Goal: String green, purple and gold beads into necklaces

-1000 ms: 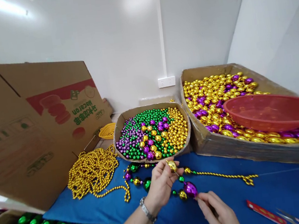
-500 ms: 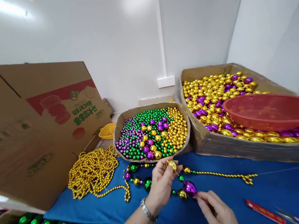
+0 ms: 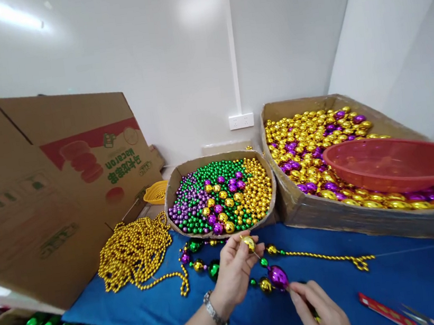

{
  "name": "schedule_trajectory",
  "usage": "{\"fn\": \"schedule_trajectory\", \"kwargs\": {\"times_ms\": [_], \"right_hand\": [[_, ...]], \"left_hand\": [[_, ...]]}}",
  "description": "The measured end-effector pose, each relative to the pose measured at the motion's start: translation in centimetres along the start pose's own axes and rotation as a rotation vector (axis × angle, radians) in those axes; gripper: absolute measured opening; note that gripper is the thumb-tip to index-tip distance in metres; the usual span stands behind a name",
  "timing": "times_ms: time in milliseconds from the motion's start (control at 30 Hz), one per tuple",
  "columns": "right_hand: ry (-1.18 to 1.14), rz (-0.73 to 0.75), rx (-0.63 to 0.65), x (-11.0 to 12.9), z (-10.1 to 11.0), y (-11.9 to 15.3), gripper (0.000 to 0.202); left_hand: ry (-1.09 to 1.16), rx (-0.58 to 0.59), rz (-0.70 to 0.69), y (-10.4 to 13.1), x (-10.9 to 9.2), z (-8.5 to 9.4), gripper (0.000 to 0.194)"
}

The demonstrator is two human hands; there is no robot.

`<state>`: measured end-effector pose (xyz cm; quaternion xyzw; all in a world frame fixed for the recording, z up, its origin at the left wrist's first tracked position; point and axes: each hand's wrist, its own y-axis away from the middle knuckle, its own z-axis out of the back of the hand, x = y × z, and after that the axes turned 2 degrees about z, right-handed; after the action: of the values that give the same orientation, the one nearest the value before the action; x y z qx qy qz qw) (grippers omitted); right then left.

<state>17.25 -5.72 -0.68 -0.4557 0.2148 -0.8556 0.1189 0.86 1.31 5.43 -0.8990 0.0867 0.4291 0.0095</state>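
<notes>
Left hand (image 3: 235, 269) pinches gold bead (image 3: 248, 243), presumably steadying the strand; right hand (image 3: 320, 309), at its 4 o'clock, grips something thin, perhaps cord, beside large purple bead (image 3: 278, 277). Mixed-bead box (image 3: 273, 209) at 12, within reach.

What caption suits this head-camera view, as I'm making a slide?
Two hands work a beaded strand over blue cloth, before boxes of gold, purple and green beads.

A workshop, seemingly: boxes of beads (image 3: 221, 196) are standing beyond the hands (image 3: 235, 269), and scissors (image 3: 417, 315), partly cut off, are lying right of them.
</notes>
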Motion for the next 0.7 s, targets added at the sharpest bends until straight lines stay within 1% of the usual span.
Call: {"fn": "schedule_trajectory", "kwargs": {"times_ms": [133, 267, 433, 500, 600, 633, 700], "right_hand": [[-0.028, -0.023, -0.005, 0.2, -0.1, 0.0, 0.026], [-0.052, -0.034, 0.008, 0.4, -0.2, -0.1, 0.026], [-0.110, -0.118, 0.018, 0.0, -0.6, -0.2, 0.028], [-0.226, -0.222, 0.031, -0.6, -0.9, -0.2, 0.030], [-0.525, -0.429, 0.045, -1.7, -1.7, -0.1, 0.040], [-0.621, -0.473, 0.045, -2.1, -2.0, -0.1, 0.043], [-0.755, -0.514, 0.048, -2.8, -2.7, -0.2, 0.045]], "left_hand": [[-0.006, 0.010, -0.011, 0.0, 0.0, 0.1, 0.032], [0.009, 0.030, 0.014, 0.2, 0.2, 0.2, 0.030], [-0.060, 0.065, 0.006, 0.6, 0.5, 0.1, 0.028], [-0.107, 0.080, -0.012, 0.6, 0.4, 0.1, 0.030], [-0.138, 0.101, -0.031, 0.6, 0.4, 0.3, 0.033], [-0.143, 0.099, -0.040, 0.6, 0.4, 0.3, 0.032], [-0.172, 0.094, -0.056, 0.8, 0.6, 0.3, 0.028]]}}
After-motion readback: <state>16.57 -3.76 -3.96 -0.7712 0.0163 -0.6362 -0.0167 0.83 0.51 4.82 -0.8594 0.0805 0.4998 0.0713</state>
